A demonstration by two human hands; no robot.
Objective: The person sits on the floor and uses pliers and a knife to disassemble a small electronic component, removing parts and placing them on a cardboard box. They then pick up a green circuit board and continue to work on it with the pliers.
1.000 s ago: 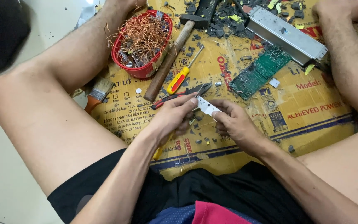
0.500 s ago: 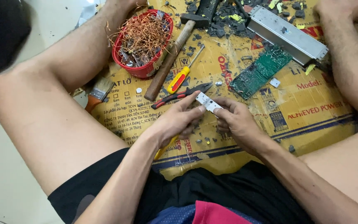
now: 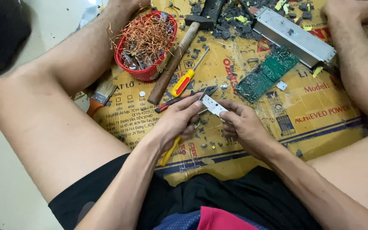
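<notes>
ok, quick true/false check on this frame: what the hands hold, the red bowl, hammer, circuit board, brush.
1. Both hands, left hand and right hand, hold a small metal piece. True.
2. The red bowl is full of screws. False: it holds tangled copper wire.
3. The hammer lies beside the bowl. True.
4. The green circuit board is in the right hand. False: it lies on the cardboard.
5. The brush stands upright. False: it lies flat.
</notes>
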